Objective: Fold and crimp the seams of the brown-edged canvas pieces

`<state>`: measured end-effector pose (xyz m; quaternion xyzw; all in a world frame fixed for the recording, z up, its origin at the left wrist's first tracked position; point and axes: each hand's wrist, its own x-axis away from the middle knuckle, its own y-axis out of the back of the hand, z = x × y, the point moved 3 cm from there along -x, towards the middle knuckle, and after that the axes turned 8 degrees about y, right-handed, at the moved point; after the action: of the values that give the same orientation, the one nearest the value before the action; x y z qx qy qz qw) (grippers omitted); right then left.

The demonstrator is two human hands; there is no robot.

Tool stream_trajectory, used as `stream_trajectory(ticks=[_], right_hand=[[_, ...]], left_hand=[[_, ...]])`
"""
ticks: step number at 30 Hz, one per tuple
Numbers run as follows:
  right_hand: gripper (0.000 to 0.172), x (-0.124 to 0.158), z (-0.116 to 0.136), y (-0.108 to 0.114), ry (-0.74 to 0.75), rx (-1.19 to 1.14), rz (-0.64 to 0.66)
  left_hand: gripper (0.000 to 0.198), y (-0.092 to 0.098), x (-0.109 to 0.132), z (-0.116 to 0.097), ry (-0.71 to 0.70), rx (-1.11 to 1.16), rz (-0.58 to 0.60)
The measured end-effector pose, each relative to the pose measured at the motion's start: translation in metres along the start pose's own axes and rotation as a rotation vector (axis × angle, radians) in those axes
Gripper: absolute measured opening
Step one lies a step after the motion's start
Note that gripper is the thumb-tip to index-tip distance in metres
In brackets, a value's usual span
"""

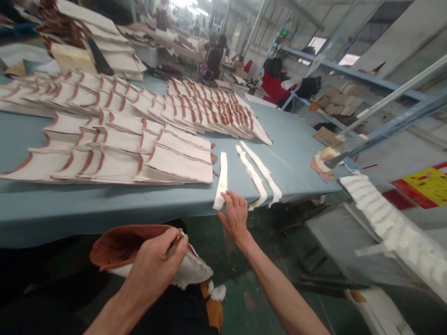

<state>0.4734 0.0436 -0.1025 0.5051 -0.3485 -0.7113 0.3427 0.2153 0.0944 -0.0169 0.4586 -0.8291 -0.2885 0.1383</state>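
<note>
My left hand (159, 256) is closed on the rim of a pouch-like piece (118, 237), brown inside and whitish outside, held open side up in front of the table. The fingers pinch its right end, where a pale edge shows. At the table's near edge my right hand (235, 214) has its thumb and fingers at the lower end of a short white strip (222, 172), gripping it. Two longer, wavy white strips (253, 174) lie just to the right, their lower ends at the table edge.
Overlapping rows of whitish pieces with brown edges (174, 163) cover the left of the blue table (300, 153). More white strips (394, 228) lie on a stand at right. A blue metal rack (366, 83) rises behind. A person (213, 58) is in the background.
</note>
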Motion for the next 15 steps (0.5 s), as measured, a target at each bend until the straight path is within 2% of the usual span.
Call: stream_trajectory(ticks=[3,4,9,15], right_hand=[[0.016,-0.008,0.001,0.002,0.010,-0.094,0.022],[0.014,-0.011,0.001,0.004,0.000,-0.126,0.025],[0.030,-0.023,-0.003,0.016,-0.086,-0.295,0.051],[0.046,-0.033,-0.009,0.021,-0.284,-0.434,0.103]], left_hand=[[0.031,-0.002,-0.006,0.000,0.031,-0.051,-0.055],[0.030,-0.002,-0.008,0.000,0.042,-0.066,-0.065],[0.029,-0.007,-0.012,0.001,0.057,-0.071,-0.048],[0.027,-0.011,-0.016,0.001,0.058,-0.098,-0.048]])
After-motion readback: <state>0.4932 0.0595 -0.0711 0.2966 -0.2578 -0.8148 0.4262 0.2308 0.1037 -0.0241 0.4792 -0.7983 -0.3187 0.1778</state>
